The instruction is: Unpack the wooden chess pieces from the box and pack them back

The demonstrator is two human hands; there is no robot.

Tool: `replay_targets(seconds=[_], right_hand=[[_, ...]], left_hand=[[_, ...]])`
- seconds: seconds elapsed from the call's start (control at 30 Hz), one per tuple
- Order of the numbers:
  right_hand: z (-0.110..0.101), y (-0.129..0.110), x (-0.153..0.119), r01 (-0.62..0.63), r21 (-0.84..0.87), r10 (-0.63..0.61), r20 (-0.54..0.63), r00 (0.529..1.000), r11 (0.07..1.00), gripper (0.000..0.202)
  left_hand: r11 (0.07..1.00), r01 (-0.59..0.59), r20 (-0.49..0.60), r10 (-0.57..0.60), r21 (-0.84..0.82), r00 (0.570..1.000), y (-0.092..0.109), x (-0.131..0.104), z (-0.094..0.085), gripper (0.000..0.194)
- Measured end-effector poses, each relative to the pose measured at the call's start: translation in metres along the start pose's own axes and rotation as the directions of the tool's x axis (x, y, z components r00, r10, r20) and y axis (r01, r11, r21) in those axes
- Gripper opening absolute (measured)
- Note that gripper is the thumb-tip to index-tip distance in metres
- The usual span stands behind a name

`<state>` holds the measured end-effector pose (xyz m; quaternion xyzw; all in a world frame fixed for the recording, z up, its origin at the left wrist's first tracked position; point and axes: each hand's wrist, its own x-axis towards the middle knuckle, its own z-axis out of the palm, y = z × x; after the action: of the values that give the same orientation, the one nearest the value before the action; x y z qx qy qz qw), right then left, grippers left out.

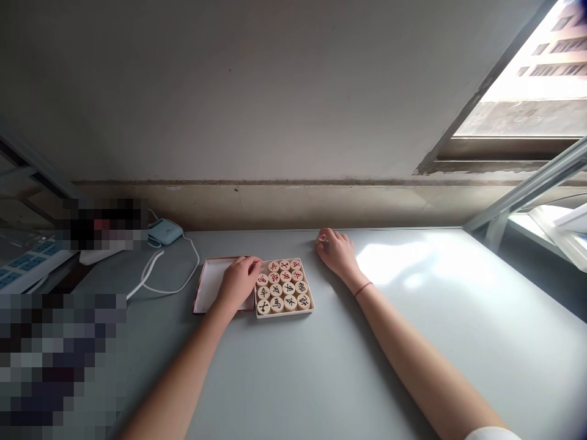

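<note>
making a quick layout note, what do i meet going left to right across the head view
Power strip, light-blue device, red-edged lid, tray of round pieces, right hand, window.

Box (pixel 285 315): just below frame centre, pieces (pixel 288 289) in rows inside
Lid (pixel 211 284): immediately left of the box
Left hand (pixel 241 278): across the lid, fingers at the box's upper-left corner
Right hand (pixel 340 252): right of the box, farther back, single piece (pixel 322 238) at its fingertips
Window (pixel 504 149): upper right of the frame
</note>
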<state>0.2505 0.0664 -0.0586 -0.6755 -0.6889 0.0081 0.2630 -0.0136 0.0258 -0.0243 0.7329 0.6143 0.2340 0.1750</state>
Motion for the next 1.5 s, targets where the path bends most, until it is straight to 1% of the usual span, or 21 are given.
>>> replay_targets(seconds=[0.1,0.2,0.27,0.37,0.43,0.47,0.53,0.6,0.67,0.83,0.93,1.03,1.1,1.17,1.2,1.23,1.27,1.33,1.37,1.43,1.5], right_hand=[[0.002,0.001,0.007,-0.002,0.019,0.002,-0.016,1.0,1.0,0.019],[0.004,0.003,0.009,-0.005,0.025,0.006,-0.022,1.0,1.0,0.019],[0.005,0.004,0.008,-0.007,0.033,0.008,-0.039,0.999,0.999,0.023],[0.003,-0.001,0.0,-0.007,0.086,0.021,-0.163,0.986,0.996,0.03],[0.001,-0.011,-0.011,0.03,0.174,0.01,-0.224,0.974,0.984,0.028],[0.0,-0.018,-0.018,0.054,0.23,-0.003,-0.218,0.976,0.972,0.025],[-0.002,-0.033,-0.031,0.089,0.341,-0.041,-0.145,0.989,0.936,0.023],[-0.004,-0.046,-0.04,0.082,0.416,-0.06,-0.065,0.996,0.906,0.023],[-0.005,-0.054,-0.044,0.063,0.459,-0.06,-0.022,0.998,0.886,0.024],[-0.008,-0.056,-0.039,-0.015,0.533,-0.006,0.039,0.999,0.846,0.026],[-0.009,-0.055,-0.039,-0.027,0.543,-0.016,0.074,0.997,0.839,0.027],[-0.008,-0.056,-0.04,-0.012,0.547,-0.03,0.067,0.997,0.837,0.026],[-0.008,-0.055,-0.04,0.009,0.536,-0.031,0.032,0.999,0.844,0.024],[-0.009,-0.055,-0.041,0.084,0.502,-0.065,-0.055,0.996,0.861,0.021],[-0.011,-0.055,-0.041,0.158,0.476,-0.115,-0.117,0.986,0.865,0.02],[-0.012,-0.055,-0.042,0.25,0.443,-0.186,-0.183,0.965,0.861,0.02],[-0.014,-0.057,-0.043,0.348,0.406,-0.268,-0.242,0.933,0.845,0.022],[-0.018,-0.061,-0.047,0.509,0.335,-0.415,-0.315,0.854,0.793,0.03],[-0.02,-0.063,-0.05,0.558,0.309,-0.459,-0.338,0.821,0.77,0.032],[-0.023,-0.069,-0.054,0.605,0.279,-0.498,-0.37,0.784,0.746,0.03],[-0.026,-0.071,-0.055,0.626,0.261,-0.512,-0.393,0.764,0.734,0.029]], left_hand=[[1.0,0.008,0.008,-0.008,0.0,1.0,0.0,0.0,0.0,0.024],[1.0,0.015,0.019,-0.015,-0.004,1.0,0.0,0.0,0.0,0.024],[1.0,0.016,0.01,-0.016,-0.008,1.0,0.0,0.0,0.0,0.023],[0.999,-0.018,-0.059,0.019,0.026,0.998,0.002,-0.002,-0.001,0.024],[0.992,-0.066,-0.107,0.078,0.107,0.991,0.006,-0.004,-0.001,0.024],[0.983,-0.083,-0.123,0.104,0.161,0.987,0.009,-0.005,0.0,0.025],[0.959,-0.086,-0.147,0.13,0.271,0.981,0.016,-0.007,0.001,0.027],[0.931,-0.067,-0.164,0.134,0.359,0.977,0.024,-0.01,0.003,0.031],[0.909,-0.053,-0.165,0.132,0.413,0.977,0.031,-0.012,0.005,0.033],[0.905,-0.022,-0.121,0.081,0.425,0.989,0.04,-0.015,0.012,0.036],[0.92,-0.011,-0.113,0.06,0.391,0.992,0.041,-0.015,0.014,0.033],[0.94,-0.027,-0.11,0.068,0.34,0.992,0.041,-0.015,0.014,0.028],[0.953,-0.05,-0.101,0.083,0.3,0.991,0.041,-0.015,0.013,0.023],[0.965,-0.073,-0.118,0.106,0.253,0.987,0.042,-0.014,0.01,0.018],[0.973,-0.089,-0.142,0.121,0.215,0.982,0.043,-0.014,0.008,0.016],[0.981,-0.11,-0.168,0.137,0.158,0.976,0.044,-0.014,0.006,0.015],[0.989,-0.132,-0.185,0.143,0.073,0.972,0.046,-0.015,0.003,0.014],[0.975,-0.143,-0.159,0.116,-0.172,0.98,0.049,-0.017,0.0,0.019],[0.943,-0.124,-0.116,0.092,-0.31,0.989,0.052,-0.019,-0.001,0.023],[0.841,-0.059,-0.021,0.057,-0.538,0.998,0.056,-0.023,0.0,0.03],[0.757,-0.023,0.02,0.048,-0.653,0.999,0.059,-0.026,0.003,0.032]])
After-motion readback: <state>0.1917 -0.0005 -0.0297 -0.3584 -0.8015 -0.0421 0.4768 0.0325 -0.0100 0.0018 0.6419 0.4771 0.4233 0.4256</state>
